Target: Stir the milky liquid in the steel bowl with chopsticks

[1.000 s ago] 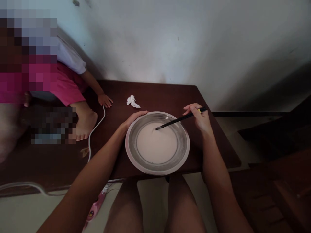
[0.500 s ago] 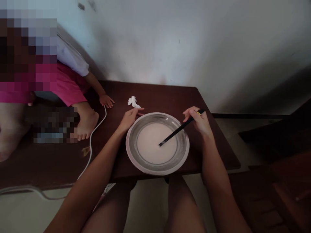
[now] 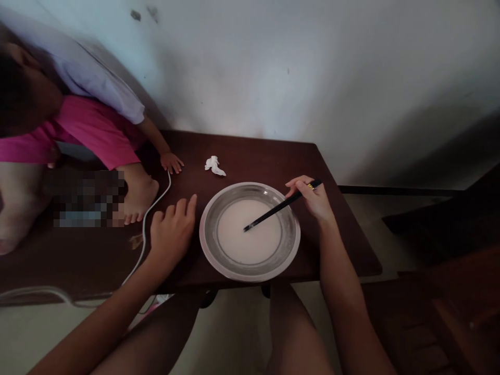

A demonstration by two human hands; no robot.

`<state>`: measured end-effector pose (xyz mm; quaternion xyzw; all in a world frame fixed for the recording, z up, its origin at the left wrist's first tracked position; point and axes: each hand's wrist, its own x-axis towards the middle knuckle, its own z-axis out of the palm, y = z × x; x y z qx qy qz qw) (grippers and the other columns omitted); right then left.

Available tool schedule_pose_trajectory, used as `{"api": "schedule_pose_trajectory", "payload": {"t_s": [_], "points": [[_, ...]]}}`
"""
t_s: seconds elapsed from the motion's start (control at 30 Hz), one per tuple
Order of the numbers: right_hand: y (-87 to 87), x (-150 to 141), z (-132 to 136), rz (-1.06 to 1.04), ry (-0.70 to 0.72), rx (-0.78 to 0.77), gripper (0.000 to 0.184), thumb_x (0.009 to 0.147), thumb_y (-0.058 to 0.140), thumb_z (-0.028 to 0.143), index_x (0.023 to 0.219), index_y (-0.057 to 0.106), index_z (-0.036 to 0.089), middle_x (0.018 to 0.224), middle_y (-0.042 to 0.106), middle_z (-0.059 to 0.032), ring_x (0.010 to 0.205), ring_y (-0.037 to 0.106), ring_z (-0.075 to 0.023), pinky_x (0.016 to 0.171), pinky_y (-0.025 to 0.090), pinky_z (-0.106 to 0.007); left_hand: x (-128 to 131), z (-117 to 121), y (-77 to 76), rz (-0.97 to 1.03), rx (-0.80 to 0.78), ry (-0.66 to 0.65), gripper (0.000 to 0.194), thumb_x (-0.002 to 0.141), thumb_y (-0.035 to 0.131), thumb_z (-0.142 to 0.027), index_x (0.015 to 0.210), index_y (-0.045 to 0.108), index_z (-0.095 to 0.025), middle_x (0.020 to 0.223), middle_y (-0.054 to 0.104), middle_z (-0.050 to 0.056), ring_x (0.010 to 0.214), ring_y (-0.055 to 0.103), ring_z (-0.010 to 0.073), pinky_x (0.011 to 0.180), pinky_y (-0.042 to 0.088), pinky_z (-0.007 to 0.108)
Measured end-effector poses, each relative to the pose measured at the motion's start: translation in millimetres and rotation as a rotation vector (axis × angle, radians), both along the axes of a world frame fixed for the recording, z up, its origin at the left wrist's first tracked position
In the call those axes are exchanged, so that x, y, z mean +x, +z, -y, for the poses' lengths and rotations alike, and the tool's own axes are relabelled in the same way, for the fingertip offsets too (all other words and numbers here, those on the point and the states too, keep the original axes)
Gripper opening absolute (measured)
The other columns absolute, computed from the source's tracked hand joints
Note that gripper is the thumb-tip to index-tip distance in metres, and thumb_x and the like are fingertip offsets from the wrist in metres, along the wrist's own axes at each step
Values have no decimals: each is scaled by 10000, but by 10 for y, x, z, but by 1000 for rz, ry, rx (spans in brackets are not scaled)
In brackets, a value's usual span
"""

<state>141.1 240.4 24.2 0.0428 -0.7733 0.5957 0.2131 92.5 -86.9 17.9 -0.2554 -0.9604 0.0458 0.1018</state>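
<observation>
A round metal bowl [image 3: 207,255] of milky white liquid [image 3: 246,245] stands near the front edge of the dark wooden table. My right hand [image 3: 312,198], at the bowl's far right rim, is closed around black chopsticks [image 3: 273,210] with gold bands near the top. They slant down to the left, their whitened tips over the middle of the liquid; whether they dip in, I cannot tell. Left of the bowl, my left hand [image 3: 172,229] is apart from the rim, back upward, fingers loosely bent and the index finger stretched out. Nothing shows in it.
Crumpled white tissue [image 3: 213,165] lies behind the bowl on the table [image 3: 265,156]. A white cable [image 3: 145,229] runs along the left side. Another person in pink shorts [image 3: 97,130] sits on the left, one hand [image 3: 172,162] on the tabletop. A pale wall [image 3: 273,78] rises behind.
My left hand has left the bowl's far left rim and moved left and nearer to me. In my right hand, the chopsticks have shifted slightly left, their tips too.
</observation>
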Motion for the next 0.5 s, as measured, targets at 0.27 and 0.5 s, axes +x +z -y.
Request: {"api": "schedule_pose_trajectory", "payload": {"t_s": [0.27, 0.5], "points": [[17, 14, -110, -56, -144, -45, 278, 858, 534, 432, 773, 684, 215, 536, 579, 28, 512, 597, -125, 564, 478, -271, 253, 190, -29, 128, -120, -190, 573, 836, 224, -78, 1313, 533, -150, 1349, 479, 204, 920, 557, 341, 719, 383, 491], [11, -2, -26, -13, -37, 24, 265, 850, 550, 440, 831, 697, 219, 704, 679, -3, 689, 656, -145, 698, 506, -296, 181, 134, 7, 97, -119, -143, 561, 858, 199, -103, 1331, 500, -121, 1303, 519, 209, 904, 566, 333, 695, 395, 466]]}}
